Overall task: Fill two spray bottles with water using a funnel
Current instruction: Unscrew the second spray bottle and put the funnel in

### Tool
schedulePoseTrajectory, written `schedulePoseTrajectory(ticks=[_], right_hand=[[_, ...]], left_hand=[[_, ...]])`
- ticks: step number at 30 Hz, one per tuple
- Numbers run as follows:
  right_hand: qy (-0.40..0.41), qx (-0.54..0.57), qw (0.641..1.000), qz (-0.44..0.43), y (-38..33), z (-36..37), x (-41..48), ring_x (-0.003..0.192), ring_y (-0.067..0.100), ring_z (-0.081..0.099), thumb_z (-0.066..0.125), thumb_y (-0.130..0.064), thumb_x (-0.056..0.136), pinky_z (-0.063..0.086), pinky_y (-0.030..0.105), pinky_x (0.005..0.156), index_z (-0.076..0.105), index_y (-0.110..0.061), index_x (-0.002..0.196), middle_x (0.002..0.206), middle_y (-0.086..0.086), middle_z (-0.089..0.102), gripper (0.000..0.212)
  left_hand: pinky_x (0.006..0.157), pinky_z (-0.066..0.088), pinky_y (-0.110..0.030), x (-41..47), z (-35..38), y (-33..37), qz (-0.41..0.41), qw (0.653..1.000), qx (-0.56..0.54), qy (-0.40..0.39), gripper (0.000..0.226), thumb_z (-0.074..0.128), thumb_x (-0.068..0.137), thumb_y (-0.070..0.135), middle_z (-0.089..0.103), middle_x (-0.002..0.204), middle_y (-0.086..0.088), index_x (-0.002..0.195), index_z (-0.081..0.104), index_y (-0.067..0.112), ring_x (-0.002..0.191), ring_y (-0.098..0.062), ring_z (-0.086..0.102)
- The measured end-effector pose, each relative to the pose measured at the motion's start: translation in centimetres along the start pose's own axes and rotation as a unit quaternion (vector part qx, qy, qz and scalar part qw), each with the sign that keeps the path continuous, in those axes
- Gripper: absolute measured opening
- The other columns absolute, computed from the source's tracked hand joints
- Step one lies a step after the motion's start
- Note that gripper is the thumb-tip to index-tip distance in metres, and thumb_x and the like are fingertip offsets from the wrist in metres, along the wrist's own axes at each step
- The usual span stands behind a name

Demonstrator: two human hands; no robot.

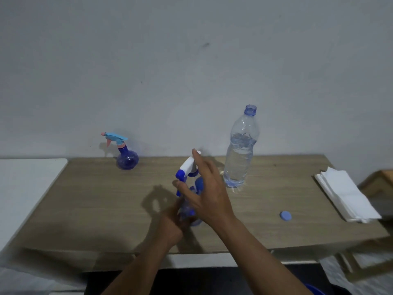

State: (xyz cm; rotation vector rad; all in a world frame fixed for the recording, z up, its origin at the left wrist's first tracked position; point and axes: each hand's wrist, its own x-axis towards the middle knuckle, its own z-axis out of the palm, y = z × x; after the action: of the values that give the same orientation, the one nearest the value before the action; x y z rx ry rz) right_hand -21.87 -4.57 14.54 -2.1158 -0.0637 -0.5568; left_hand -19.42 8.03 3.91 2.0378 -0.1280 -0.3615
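Observation:
A blue spray bottle with a white and blue trigger head stands near the middle of the wooden table. My left hand grips its round body from the near side. My right hand is over the trigger head, fingers spread around it. A second blue spray bottle, with a light blue and pink head, stands at the back left by the wall. An uncapped clear water bottle, more than half full, stands to the right of my hands. I see no funnel.
A blue bottle cap lies on the table to the right. A stack of white paper napkins rests near the right edge. A white surface adjoins the table on the left. A wall rises directly behind.

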Motion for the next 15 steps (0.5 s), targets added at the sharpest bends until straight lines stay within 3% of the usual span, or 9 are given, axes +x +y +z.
schedulePoseTrajectory(ticks=[2, 5, 9, 12, 14, 15], right_hand=[[0.045, 0.035, 0.998, -0.009, -1.3, -1.1, 1.0, 0.11, -0.009, 0.051, 0.076, -0.039, 0.087, 0.041, 0.008, 0.092, 0.041, -0.021, 0.151, 0.126, -0.006, 0.054, 0.075], [0.085, 0.082, 0.993, 0.009, -3.1, -3.0, 2.2, 0.11, 0.009, 0.06, 0.078, -0.046, 0.081, 0.052, 0.029, 0.095, 0.049, -0.026, 0.141, 0.122, -0.008, 0.059, 0.07], [0.126, 0.119, 0.984, 0.035, -4.6, -5.7, 3.0, 0.111, 0.008, 0.06, 0.082, -0.04, 0.08, 0.051, 0.028, 0.095, 0.052, -0.028, 0.136, 0.117, -0.009, 0.062, 0.065], [0.136, 0.096, 0.983, 0.076, -3.8, -6.8, 3.4, 0.108, 0.0, 0.059, 0.082, -0.039, 0.081, 0.048, 0.02, 0.094, 0.052, -0.029, 0.137, 0.117, -0.015, 0.06, 0.065], [0.116, 0.055, 0.986, 0.109, -2.3, -7.0, 3.3, 0.104, -0.007, 0.056, 0.08, -0.043, 0.082, 0.045, 0.019, 0.091, 0.05, -0.03, 0.14, 0.12, -0.017, 0.058, 0.066], [0.1, 0.026, 0.987, 0.126, -1.3, -7.0, 3.0, 0.1, -0.01, 0.054, 0.078, -0.044, 0.084, 0.044, 0.019, 0.089, 0.049, -0.031, 0.142, 0.121, -0.017, 0.055, 0.066]], left_hand=[[0.089, 0.056, -0.023, 0.0, -0.1, 0.0, 0.008, 1.0, 0.001, 0.002, 0.057, 0.076, 0.084, 0.006, 0.069, 0.121, 0.005, 0.136, 0.057, 0.017, 0.109, -0.006, 0.067], [0.074, 0.053, -0.01, 0.7, 0.2, -0.7, 0.031, 0.999, -0.02, 0.003, 0.064, 0.071, 0.08, -0.015, 0.063, 0.129, -0.02, 0.138, 0.05, 0.003, 0.091, 0.006, 0.068], [0.074, 0.042, 0.005, -0.8, 0.1, 1.1, 0.02, 0.999, -0.024, -0.009, 0.054, 0.074, 0.086, 0.01, 0.063, 0.108, 0.016, 0.131, 0.052, 0.029, 0.091, 0.01, 0.059], [0.066, 0.036, 0.007, -0.8, 0.1, 1.9, 0.047, 0.999, -0.009, -0.008, 0.052, 0.074, 0.087, 0.013, 0.058, 0.092, 0.02, 0.127, 0.048, 0.036, 0.082, 0.006, 0.059], [0.064, 0.038, 0.003, -0.6, 0.1, 1.9, 0.059, 0.998, 0.007, 0.0, 0.065, 0.073, 0.086, 0.006, 0.061, 0.078, 0.024, 0.122, 0.047, 0.054, 0.07, 0.015, 0.06], [0.065, 0.04, 0.001, -0.3, 0.1, 1.6, 0.063, 0.998, 0.019, 0.008, 0.07, 0.074, 0.085, 0.007, 0.064, 0.079, 0.025, 0.12, 0.047, 0.061, 0.077, 0.014, 0.063]])
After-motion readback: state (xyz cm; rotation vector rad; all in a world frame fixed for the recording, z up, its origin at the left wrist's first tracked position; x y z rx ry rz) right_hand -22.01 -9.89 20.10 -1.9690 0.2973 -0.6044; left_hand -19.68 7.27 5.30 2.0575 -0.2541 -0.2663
